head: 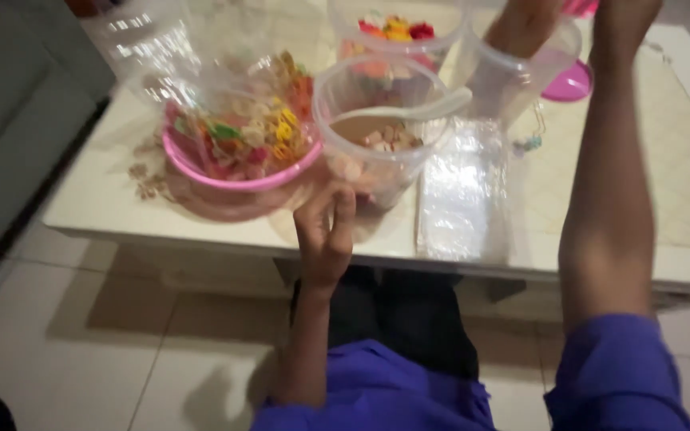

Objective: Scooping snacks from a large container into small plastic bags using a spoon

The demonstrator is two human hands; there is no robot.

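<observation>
2 hands at a counter of snack tubs

2 hands show only in part. The right hand reaches far across the pale counter with the arm nearly straight, and the top edge of the view cuts it off at the wrist, so whether it is open or closed, or has hold of anything, cannot be told. Another forearm enters from the top beside it, dipping into a clear tub; whose it is cannot be made out.

The left hand rises from below the counter's near edge, palm toward the person, fingers loosely curled and upright. Its fingertips touch the lower wall of a clear tub of pale round pieces, just in front of it; it is not closed around the tub. A white spoon lies across that tub's rim.

Left of it sits a pink bowl heaped with mixed coloured snacks, with a clear plastic bag over it, blurred by motion. Behind stands a further tub of red and yellow pieces. A pink lid lies far right, partly hidden. Flat clear plastic sheets lie near the edge.
</observation>
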